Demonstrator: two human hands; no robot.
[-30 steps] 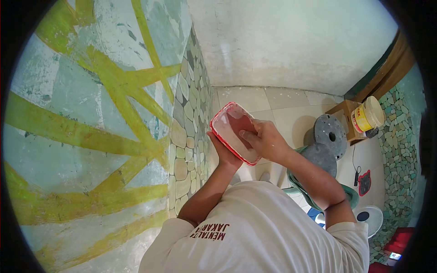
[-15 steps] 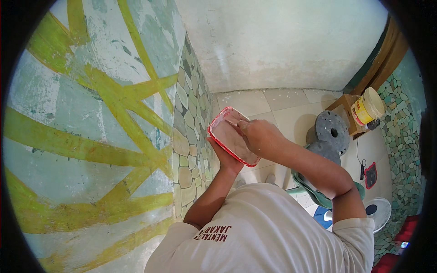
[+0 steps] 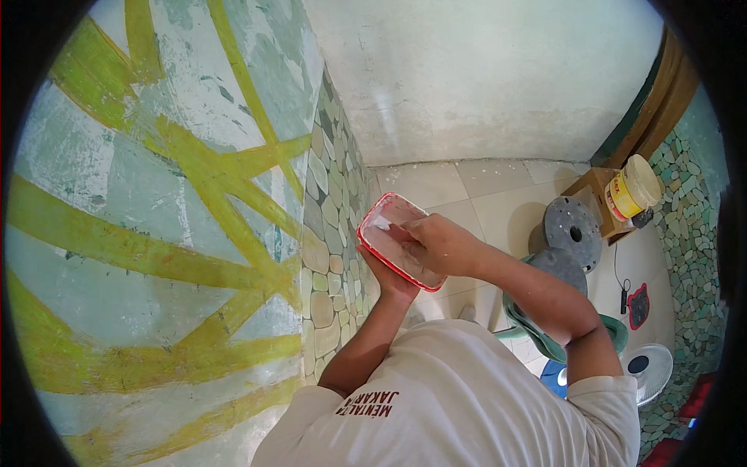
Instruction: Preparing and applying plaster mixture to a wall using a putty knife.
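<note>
A rectangular tub with a red rim [image 3: 379,251] is tilted in front of my chest. My left hand [image 3: 394,282] is closed round its underside and near side, supporting it. Inside the tub is a pale pinkish surface, with a bright white dab [image 3: 381,222] near the far left corner. Over the tub's right side, my right hand [image 3: 445,246] reaches in with its fingers bent together. What those fingers grip is hidden by the hand.
At left stands a wall [image 3: 140,233] with yellow-green bands, bordered by flat stones [image 3: 320,257]. On the right are a grey round-topped stool [image 3: 562,222], a green chair [image 3: 615,331], a yellow-labelled bucket [image 3: 622,194] on a wooden box [image 3: 593,191], and a white fan [image 3: 650,372].
My right hand has shifted slightly toward me within the tub. The white dab now shows at the far left corner. The whole view has shifted a little.
</note>
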